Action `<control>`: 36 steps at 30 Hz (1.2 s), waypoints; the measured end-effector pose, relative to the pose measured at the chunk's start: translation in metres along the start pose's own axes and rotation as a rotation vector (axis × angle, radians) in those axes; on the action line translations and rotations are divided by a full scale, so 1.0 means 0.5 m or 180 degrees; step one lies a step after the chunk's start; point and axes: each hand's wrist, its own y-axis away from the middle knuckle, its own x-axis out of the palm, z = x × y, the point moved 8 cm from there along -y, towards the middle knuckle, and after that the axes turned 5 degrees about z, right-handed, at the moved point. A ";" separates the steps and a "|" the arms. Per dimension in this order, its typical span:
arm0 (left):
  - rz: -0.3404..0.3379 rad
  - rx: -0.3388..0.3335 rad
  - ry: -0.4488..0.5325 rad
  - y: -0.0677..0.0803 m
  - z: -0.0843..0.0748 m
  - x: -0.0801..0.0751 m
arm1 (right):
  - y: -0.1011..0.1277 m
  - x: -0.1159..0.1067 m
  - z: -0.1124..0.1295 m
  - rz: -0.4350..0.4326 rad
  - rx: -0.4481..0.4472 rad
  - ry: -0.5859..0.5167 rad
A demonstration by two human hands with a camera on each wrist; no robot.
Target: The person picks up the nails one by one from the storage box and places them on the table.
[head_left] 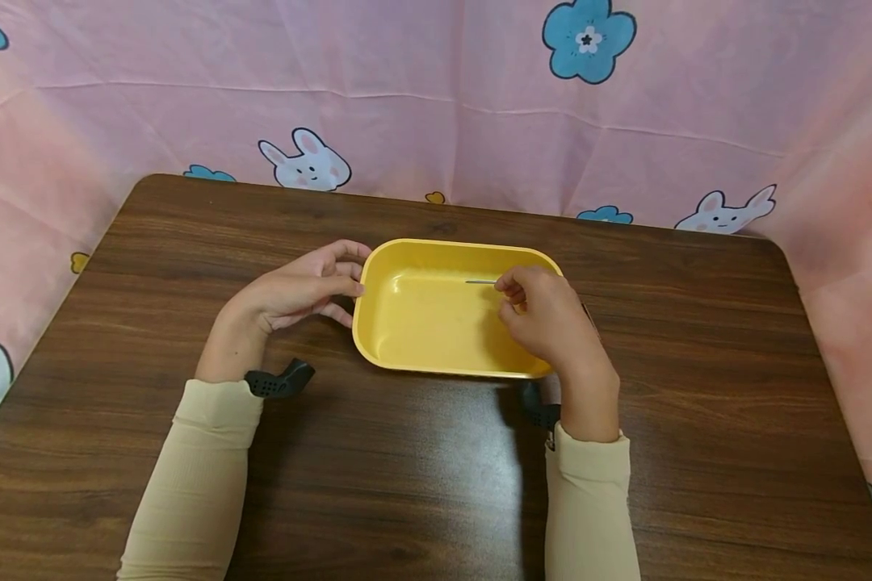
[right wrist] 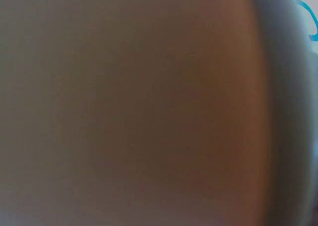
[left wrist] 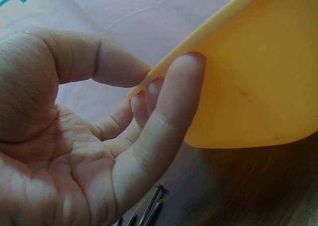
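A yellow plastic basin (head_left: pixel 436 355) with rounded corners sits upright on the table. At its left end my left hand (head_left: pixel 298 286) pinches the rim, thumb on the edge and fingers against the outer wall, as the left wrist view also shows. Over the basin's right side, my right hand (head_left: pixel 545 311) pinches a thin metal nail (head_left: pixel 481 282) between thumb and fingers; its tip points left above the basin floor. Several loose nails (left wrist: pixel 151 206) lie on the table under the left hand, partly hidden. Blurred skin blocks most of the right wrist view.
The dark wood-grain table (head_left: pixel 421 484) extends around the basin on all sides. Behind it hangs a pink cloth (head_left: pixel 436 97) printed with rabbits and blue flowers. A black wrist-worn device (head_left: pixel 279 381) juts from the left sleeve, and another (head_left: pixel 541 407) is at the right wrist.
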 end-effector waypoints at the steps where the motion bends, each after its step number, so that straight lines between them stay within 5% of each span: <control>1: 0.0002 -0.0004 0.0004 0.000 0.000 0.000 | -0.001 0.002 0.000 -0.0001 0.0002 0.0008; 26: 0.0035 0.0013 -0.0004 0.001 -0.004 0.002 | -0.008 0.018 0.007 -0.0175 0.0239 0.0357; 36: 0.0062 0.0016 0.0060 0.000 -0.006 0.004 | -0.012 0.035 0.004 0.0003 0.0355 0.0508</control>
